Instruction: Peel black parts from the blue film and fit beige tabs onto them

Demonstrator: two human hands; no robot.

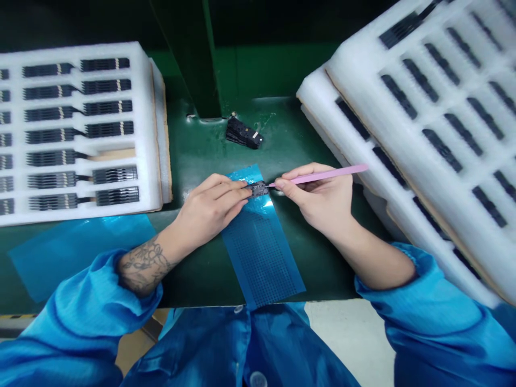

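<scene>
A small black part (259, 188) lies over the far end of a blue film sheet (264, 252) that carries rows of tiny dark pieces. The fingers of my left hand (215, 207) are closed on the part's left end. In my right hand (322, 199) is a pair of pink tweezers (326, 175), pinched between thumb and fingers. Their tip meets the right side of the black part; whether it grips anything there is too small to tell. Beyond my hands rests a small pile of similar black parts (244, 133).
White foam trays (147, 134) holding rows of black parts stand on the left. More stacked foam trays (350, 70) with black parts fill the right side, tilted. Another blue film sheet (80, 247) lies at the front left. A green post (197, 64) rises from the green bench (278, 118).
</scene>
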